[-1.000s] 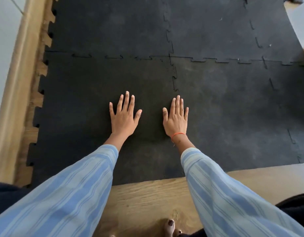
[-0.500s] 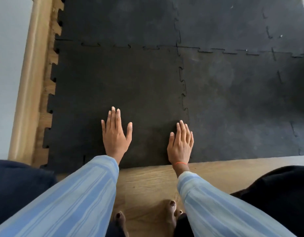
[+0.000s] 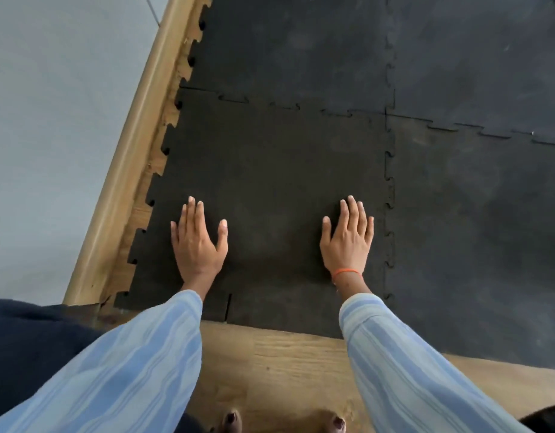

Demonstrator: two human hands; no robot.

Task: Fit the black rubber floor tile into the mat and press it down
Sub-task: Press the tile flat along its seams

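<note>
Wall [image 3: 51, 120]: one pale grey plane filling the upper left of the frame.
Skirting board [image 3: 138, 145]: one smooth light wooden strip running diagonally beside the mat's left edge.
Black rubber floor tile [image 3: 270, 182]: one matte, grainy square at centre, its toothed left edge free, its top and right edges locked into neighbouring tiles.
Mat [image 3: 472, 214]: four tiles visible in all, joined by puzzle-shaped seams, dusty grey on the right.
Left hand [image 3: 198, 245]: open, palm flat on the tile's lower left part, fingers together.
Right hand [image 3: 348, 242]: open, flat on the tile near its right seam; one orange thread [image 3: 346, 271] circles the wrist.
Sleeves [image 3: 129, 370]: two, blue striped cloth.
Wooden floor [image 3: 285, 354]: grained planks along the bottom of the frame.
</note>
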